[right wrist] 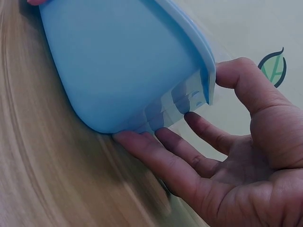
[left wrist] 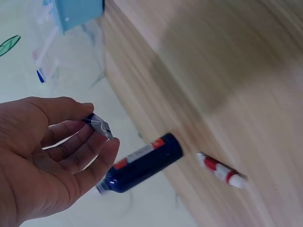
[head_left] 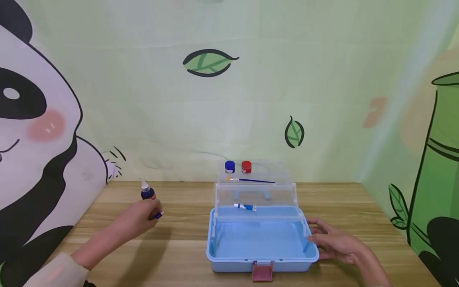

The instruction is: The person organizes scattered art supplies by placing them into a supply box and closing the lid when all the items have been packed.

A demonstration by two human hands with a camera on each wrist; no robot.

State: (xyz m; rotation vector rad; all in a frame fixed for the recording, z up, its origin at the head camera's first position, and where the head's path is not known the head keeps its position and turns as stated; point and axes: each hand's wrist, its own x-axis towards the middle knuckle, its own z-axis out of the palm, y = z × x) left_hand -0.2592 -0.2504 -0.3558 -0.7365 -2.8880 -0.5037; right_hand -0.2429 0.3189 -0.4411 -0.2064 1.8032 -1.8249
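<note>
Tube pinched in left hand, partly hiding bottle (right hand, fingers extended, touches box)

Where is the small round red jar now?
In the head view, the red jar stands just right of the round blue jar, above the slim blue paintbrush.

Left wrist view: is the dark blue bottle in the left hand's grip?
No, the left hand pinches a small tube, while the dark blue bottle stands on the table.

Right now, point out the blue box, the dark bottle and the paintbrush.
Blue box [head_left: 259, 241]: head view, bare inside floor.
Dark bottle [left wrist: 149, 166]: left wrist view, body.
Paintbrush [head_left: 252, 180]: head view, handle.
</note>
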